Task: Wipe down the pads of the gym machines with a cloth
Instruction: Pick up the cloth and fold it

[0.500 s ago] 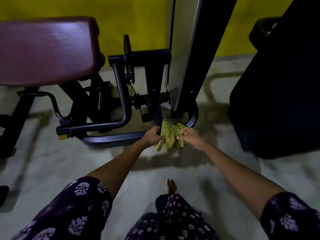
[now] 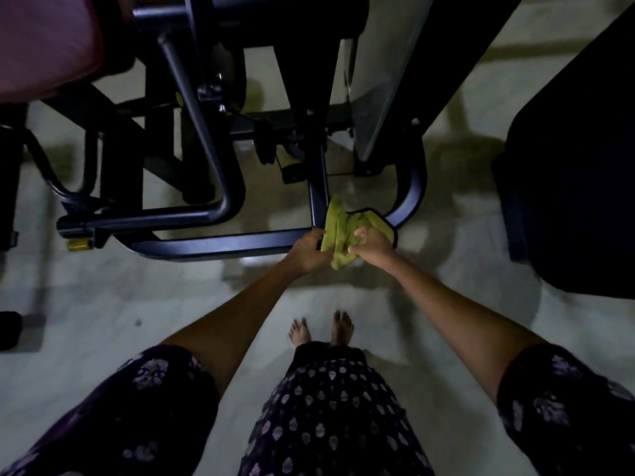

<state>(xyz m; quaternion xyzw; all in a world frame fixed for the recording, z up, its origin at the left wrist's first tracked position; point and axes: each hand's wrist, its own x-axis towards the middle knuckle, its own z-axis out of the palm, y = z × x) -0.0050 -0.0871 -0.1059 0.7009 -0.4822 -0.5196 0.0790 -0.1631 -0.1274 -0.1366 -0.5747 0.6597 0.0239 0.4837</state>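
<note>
Item: yellow-green cloth (image 2: pixel 343 231), bunched between our hands in front of the machine's base frame (image 2: pixel 220 242). Left hand (image 2: pixel 307 250) grips its left edge; right hand (image 2: pixel 372 243) pinches the right side. Handling note: we judge it best refolded to a flat, clean face before reaching the maroon seat pad (image 2: pixel 44 46), well apart at upper left.

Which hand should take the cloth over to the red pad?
Left, probably. The left hand already grips the green cloth, and the red pad is on that side. The right hand would cross over.
</note>
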